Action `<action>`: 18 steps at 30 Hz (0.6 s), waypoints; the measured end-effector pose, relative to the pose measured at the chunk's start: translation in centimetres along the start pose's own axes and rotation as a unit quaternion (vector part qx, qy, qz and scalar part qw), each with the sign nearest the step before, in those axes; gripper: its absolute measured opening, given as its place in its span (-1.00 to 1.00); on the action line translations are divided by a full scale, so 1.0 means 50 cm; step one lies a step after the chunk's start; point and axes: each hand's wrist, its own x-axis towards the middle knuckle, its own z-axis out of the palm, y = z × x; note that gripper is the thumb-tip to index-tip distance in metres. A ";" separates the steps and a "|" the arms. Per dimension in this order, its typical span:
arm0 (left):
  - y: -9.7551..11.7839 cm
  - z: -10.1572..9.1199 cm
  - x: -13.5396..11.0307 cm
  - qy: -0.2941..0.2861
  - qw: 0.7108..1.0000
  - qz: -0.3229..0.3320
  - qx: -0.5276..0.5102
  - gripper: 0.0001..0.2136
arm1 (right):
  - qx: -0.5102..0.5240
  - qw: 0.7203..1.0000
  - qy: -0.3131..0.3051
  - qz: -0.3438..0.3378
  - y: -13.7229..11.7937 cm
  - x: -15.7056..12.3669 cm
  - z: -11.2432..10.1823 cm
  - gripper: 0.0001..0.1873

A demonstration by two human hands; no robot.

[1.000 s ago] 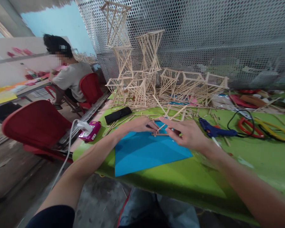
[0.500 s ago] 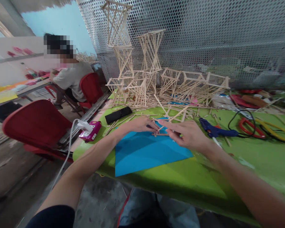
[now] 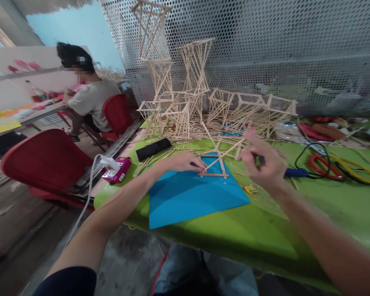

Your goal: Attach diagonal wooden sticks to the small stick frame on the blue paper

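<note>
My left hand rests on the blue paper sheet, its fingertips pressing the left corner of a small flat frame of wooden sticks. A long stick crosses that frame diagonally. My right hand is lifted above the green table, to the right of the frame, fingers curled loosely with nothing seen in them. It hovers in front of the blue glue gun. A small yellowish scrap lies below it.
Tall stick lattice towers and a low lattice row stand at the back against perforated metal mesh. A black remote, pink charger, red and yellow cables lie around. A person sits far left on a red chair.
My right hand let go of the stick frame, rose and drew back to the right, uncovering the frame. My left hand has stayed in place.
</note>
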 end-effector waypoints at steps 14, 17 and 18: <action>-0.017 0.004 0.003 0.014 1.000 0.001 0.008 -0.78 | -0.033 0.999 0.032 -0.001 0.011 0.011 0.015 -0.75; -0.016 0.005 0.003 0.009 1.000 -0.001 0.011 -0.77 | -0.017 0.999 0.033 0.005 0.006 0.013 0.017 -0.75; -0.016 0.005 0.002 0.006 1.000 -0.003 0.011 -0.76 | -0.011 0.999 0.030 0.006 0.004 0.013 0.017 -0.76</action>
